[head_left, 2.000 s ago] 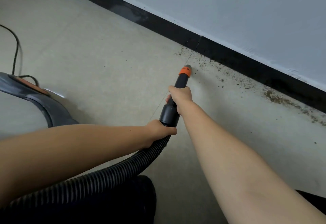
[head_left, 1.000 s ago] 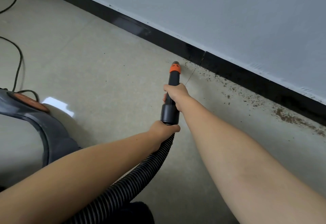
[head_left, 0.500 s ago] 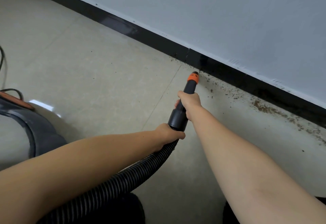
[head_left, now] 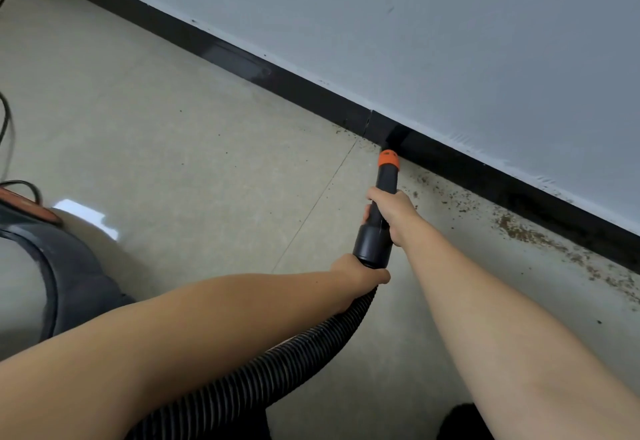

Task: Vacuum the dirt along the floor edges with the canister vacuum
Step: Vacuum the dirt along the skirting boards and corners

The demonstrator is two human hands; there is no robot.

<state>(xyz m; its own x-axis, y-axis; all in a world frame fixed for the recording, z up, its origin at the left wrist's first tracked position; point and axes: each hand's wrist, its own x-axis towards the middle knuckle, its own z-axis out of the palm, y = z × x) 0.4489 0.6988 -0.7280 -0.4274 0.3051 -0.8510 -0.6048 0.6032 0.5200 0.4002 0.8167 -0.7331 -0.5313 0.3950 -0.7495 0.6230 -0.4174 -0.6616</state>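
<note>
The black vacuum nozzle (head_left: 377, 218) points away from the person toward the black baseboard (head_left: 311, 93), and its orange tip (head_left: 388, 159) sits right at the foot of that baseboard, just past the vertical seam (head_left: 367, 124) in it. Whether the tip actually touches the baseboard cannot be told.

The right hand (head_left: 393, 212) wraps around the middle of the nozzle, fingers curled over it from the side nearer the baseboard. The left hand (head_left: 360, 271) grasps the ribbed black hose (head_left: 277, 367) just behind the nozzle's wide collar, on the end farther from the baseboard. From there the hose curves back under the left forearm toward the person.

Brown dirt (head_left: 519, 228) lies scattered on the beige floor tiles (head_left: 173, 128) along the foot of the baseboard, on the stretch to the right of the orange tip, thickening into a patch farther along. A few specks also sit at the baseboard just left of the tip.

The grey canister vacuum body (head_left: 69, 266), with an orange part on top, stands well away from the baseboard at the left edge of the view. A thin black cord (head_left: 5, 121) loops on the floor beyond it. Above the baseboard rises a pale grey wall (head_left: 450, 41).
</note>
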